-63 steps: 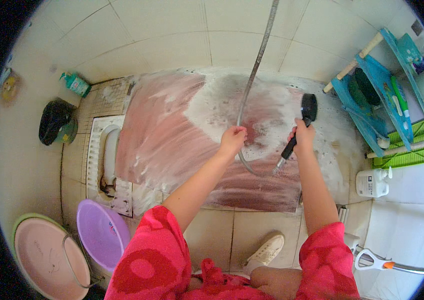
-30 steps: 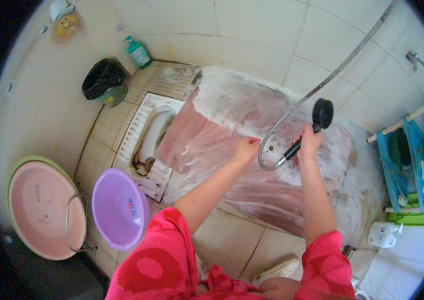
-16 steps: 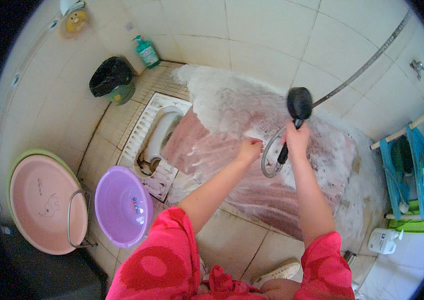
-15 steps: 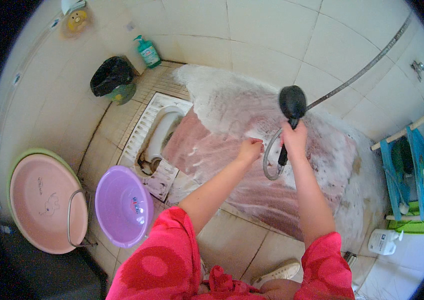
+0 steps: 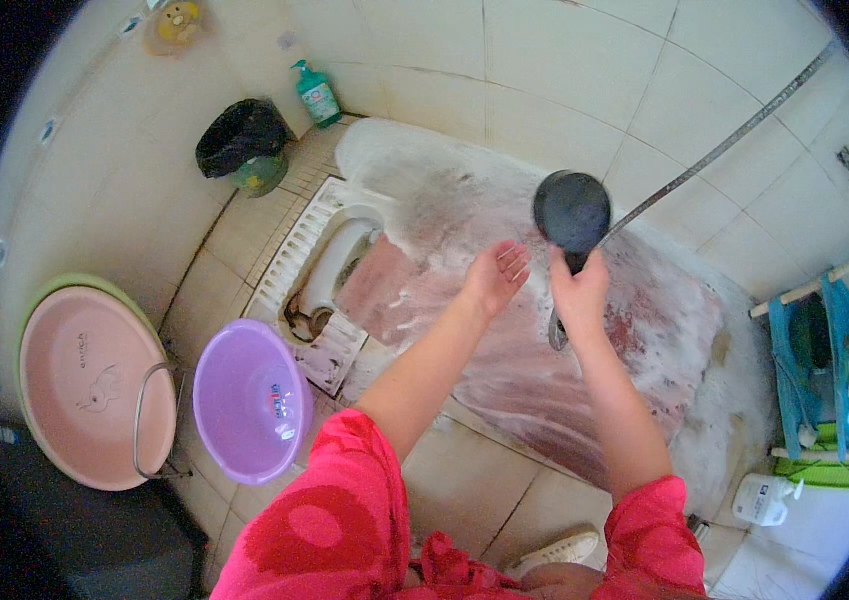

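Observation:
My right hand [image 5: 579,292] is wrapped round the handle of a black shower head [image 5: 573,212], its round head pointing away from me. A grey hose [image 5: 720,150] runs from behind it up toward the right wall. To its left my left hand [image 5: 497,278] is held out empty, palm partly turned up and fingers apart. Both hands are above a reddish mat or cloth [image 5: 505,390] spread on the floor. White suds [image 5: 425,165] cover much of it, thickest along its far side.
A white squat toilet [image 5: 340,270] lies left of the mat. A purple basin [image 5: 250,400] and a pink basin [image 5: 95,390] stand further left. Beyond are a bin with a black bag [image 5: 240,140] and a green pump bottle [image 5: 318,97]. A blue rack [image 5: 840,350] and white pump bottle [image 5: 765,497] are at right.
The shower head has tilted and moved slightly left, showing more of its round side. My left hand has gone from curled fingers to opened ones, and has risen a little.

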The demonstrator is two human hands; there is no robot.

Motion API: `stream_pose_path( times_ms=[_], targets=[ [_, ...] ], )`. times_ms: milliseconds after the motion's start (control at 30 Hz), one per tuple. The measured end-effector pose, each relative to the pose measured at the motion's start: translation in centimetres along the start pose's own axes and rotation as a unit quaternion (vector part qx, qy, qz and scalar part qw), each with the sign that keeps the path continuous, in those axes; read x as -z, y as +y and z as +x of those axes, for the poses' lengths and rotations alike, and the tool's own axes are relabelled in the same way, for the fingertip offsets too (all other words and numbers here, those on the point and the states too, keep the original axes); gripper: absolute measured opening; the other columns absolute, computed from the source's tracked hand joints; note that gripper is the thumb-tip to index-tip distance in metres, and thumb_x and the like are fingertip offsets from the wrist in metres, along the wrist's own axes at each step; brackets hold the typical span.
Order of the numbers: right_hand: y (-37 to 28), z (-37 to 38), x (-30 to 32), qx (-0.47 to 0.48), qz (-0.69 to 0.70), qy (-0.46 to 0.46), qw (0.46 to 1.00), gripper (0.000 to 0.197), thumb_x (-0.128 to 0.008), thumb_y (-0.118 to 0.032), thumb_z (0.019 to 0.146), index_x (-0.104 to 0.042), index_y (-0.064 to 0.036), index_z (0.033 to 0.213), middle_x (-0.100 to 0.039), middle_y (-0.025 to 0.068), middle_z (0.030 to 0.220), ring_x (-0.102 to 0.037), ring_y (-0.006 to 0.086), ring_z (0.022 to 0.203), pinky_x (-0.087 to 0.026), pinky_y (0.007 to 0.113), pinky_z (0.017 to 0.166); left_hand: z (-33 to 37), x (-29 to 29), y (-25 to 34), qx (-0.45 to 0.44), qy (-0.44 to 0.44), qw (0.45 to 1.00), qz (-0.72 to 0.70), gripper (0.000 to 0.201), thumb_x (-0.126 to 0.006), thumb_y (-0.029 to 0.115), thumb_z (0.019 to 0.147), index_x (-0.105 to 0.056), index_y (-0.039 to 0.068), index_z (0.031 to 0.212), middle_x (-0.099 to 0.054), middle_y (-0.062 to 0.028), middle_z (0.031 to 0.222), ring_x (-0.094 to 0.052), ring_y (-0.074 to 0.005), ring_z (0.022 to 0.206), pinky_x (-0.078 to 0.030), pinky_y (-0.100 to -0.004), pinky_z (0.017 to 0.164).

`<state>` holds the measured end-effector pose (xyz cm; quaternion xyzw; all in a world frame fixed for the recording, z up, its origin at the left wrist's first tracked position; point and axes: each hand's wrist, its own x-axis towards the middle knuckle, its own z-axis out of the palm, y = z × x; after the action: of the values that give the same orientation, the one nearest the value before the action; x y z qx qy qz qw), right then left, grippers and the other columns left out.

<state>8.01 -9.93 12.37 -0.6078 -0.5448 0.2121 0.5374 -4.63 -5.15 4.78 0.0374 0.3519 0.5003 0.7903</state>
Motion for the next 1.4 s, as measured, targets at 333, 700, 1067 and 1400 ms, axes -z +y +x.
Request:
stream_pose_path(
  times_ms=[333,700,1067,1400],
  targets=[
    [1.7,1.5,9.5,-0.208,0.312,0.233,0.897,0.023,-0.054,-0.019,0.083,-0.037,-0.0044,0.089,-0.043,0.0041,0.065,-0.045,0.0143,0.050,-0.042,0.029,0.047,-4.0,-4.0,-7.7,-0.119,-0.218,0.748,0.616,0.044,-0.038,0.041,0.087,-0.054,0.003,0.104,-0.057,-0.0133,0.099,-0.052,-0.0252,0.092,-0.039,-0.0343,0.082],
    [11.2,-1.2,27.8,-0.396,0.239,0.247,0.851,0.020,-0.050,-0.018,0.083,-0.040,-0.0014,0.086,-0.043,0.0074,0.064,-0.047,0.0202,0.051,-0.044,0.036,0.047,-5.7,-6.8,-16.7,-0.310,-0.473,0.330,0.756,0.028,-0.058,0.034,0.070,-0.054,0.006,0.077,-0.056,-0.0111,0.075,-0.055,-0.0276,0.074,-0.039,-0.0398,0.072],
    [20.4,-0.5,26.1,-0.379,0.221,0.382,0.814,0.029,-0.050,-0.024,0.083,-0.043,0.0039,0.086,-0.044,0.0089,0.059,-0.045,0.0212,0.039,-0.042,0.034,0.039,-5.1,-6.4,-14.2,-0.413,-0.291,0.205,0.838,0.014,-0.055,0.018,0.068,-0.055,0.010,0.079,-0.057,-0.0076,0.071,-0.057,-0.0219,0.072,-0.040,-0.0373,0.069],
    [17.6,0.3,26.3,-0.196,0.184,0.625,0.733,0.035,-0.047,-0.030,0.085,-0.041,0.0024,0.098,-0.045,0.0089,0.064,-0.042,0.0157,0.047,-0.037,0.030,0.041,-6.1,-5.5,-4.4,-0.353,-0.298,0.154,0.873,0.031,-0.058,0.038,0.069,-0.055,0.007,0.072,-0.056,-0.0102,0.069,-0.055,-0.0258,0.071,-0.040,-0.0365,0.070]
  ],
)
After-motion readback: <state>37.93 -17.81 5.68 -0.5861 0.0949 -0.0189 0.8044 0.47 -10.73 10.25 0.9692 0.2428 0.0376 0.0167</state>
